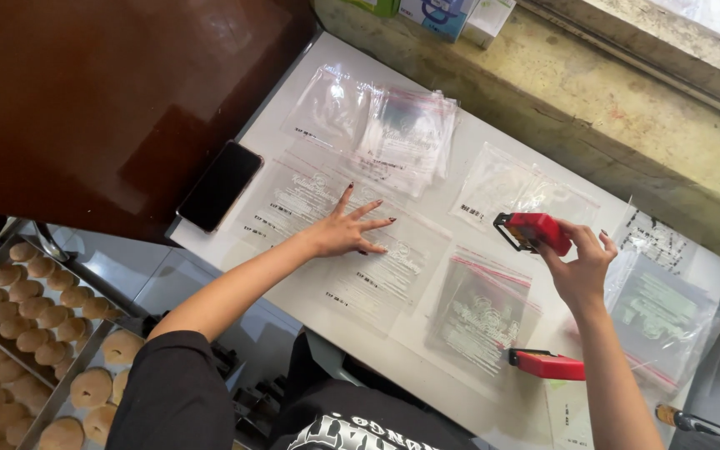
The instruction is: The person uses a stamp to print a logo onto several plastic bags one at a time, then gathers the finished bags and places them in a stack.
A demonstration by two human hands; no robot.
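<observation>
My left hand [345,231] lies flat with fingers spread on a clear plastic bag [381,279] printed with pale lettering, one of several laid out on the white table [260,125]. My right hand [579,265] is raised above the table and grips a red hand stamper [535,231] with a black frame at its front end. Below that hand lies another clear printed bag [481,312].
A second red stamper [547,364] rests near the table's front edge. A black phone [219,184] lies at the table's left. A stack of clear bags [406,133] sits further back. Metal trays of round baked goods [22,321] stand at lower left. Boxes [447,12] line the stone ledge.
</observation>
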